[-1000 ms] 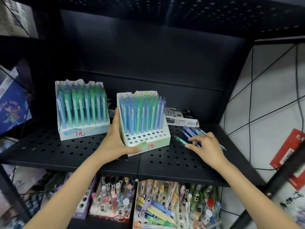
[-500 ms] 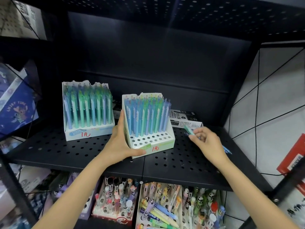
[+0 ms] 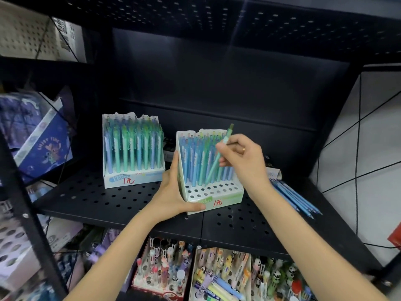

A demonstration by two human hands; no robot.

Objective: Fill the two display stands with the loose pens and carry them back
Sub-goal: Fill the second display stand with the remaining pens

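Two white cardboard display stands are sitting on the black perforated shelf (image 3: 108, 198): the fuller stand (image 3: 132, 152) at ten o'clock, the near stand (image 3: 209, 170) centrally. The left hand (image 3: 173, 192) is gripping its corner; the right hand (image 3: 240, 157) fingers are pinching a slim green plastic pen (image 3: 218, 157). It looks light, stiff, slippery; holding mid-barrel seems best. Loose blue pens (image 3: 295, 196) are lying at three o'clock.

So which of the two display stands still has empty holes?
The right stand, steadied by the left hand: its front rows are bare. The left stand looks full.
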